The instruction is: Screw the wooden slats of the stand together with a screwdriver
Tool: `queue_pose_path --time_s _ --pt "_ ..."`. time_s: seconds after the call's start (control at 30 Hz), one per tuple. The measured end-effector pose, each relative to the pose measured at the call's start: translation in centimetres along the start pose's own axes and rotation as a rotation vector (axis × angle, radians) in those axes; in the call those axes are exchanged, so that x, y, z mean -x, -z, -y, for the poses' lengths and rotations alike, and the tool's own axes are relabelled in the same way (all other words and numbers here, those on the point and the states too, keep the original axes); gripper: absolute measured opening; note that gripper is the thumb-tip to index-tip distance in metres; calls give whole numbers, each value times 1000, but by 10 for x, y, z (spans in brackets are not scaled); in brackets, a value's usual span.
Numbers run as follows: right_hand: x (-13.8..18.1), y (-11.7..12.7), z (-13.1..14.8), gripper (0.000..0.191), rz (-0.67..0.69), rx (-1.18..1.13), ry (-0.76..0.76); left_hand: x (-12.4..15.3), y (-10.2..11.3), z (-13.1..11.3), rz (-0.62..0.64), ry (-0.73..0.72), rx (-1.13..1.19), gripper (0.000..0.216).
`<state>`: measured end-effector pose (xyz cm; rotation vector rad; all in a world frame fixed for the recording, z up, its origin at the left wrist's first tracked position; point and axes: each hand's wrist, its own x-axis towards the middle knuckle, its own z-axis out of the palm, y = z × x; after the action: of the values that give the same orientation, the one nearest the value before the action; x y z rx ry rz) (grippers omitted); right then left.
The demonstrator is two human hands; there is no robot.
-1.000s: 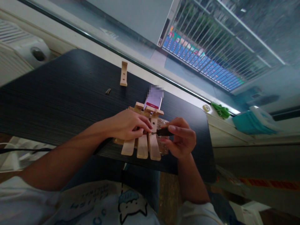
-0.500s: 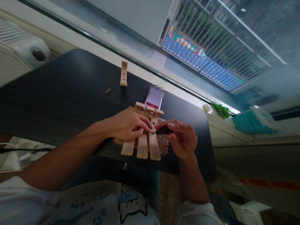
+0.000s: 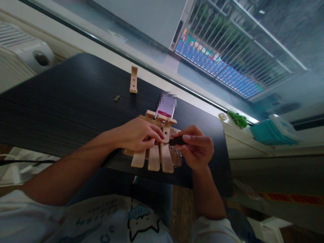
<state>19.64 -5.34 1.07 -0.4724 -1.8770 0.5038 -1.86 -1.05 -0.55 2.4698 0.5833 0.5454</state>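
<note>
My right hand is closed round the dark handle of a screwdriver, which lies nearly level with its tip pointing left. The tip meets the rightmost wooden hook near its lower end; a screw there is too small to make out. My left hand bends over the wooden rack, its fingertips pressed on that hook beside the tip. Three pale wooden slats stick out toward me below the hands, and hooks stand at their far side. My left fingers hide much of the middle.
A loose wooden hook with two holes stands at the back of the dark table. Small screws lie left of it. A phone is behind the rack. Clear plastic wrap lies under the rack.
My right fingers have shifted back and changed their grip along the screwdriver handle, so more of it shows. My left hand and the rack have stayed in place.
</note>
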Motion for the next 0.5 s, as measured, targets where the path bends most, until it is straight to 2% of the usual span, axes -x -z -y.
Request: queue_pose_path --time_s 0.5 --pt "-2 -2 -1 47 -80 82 40 0 0 0 6 13 -25 38"
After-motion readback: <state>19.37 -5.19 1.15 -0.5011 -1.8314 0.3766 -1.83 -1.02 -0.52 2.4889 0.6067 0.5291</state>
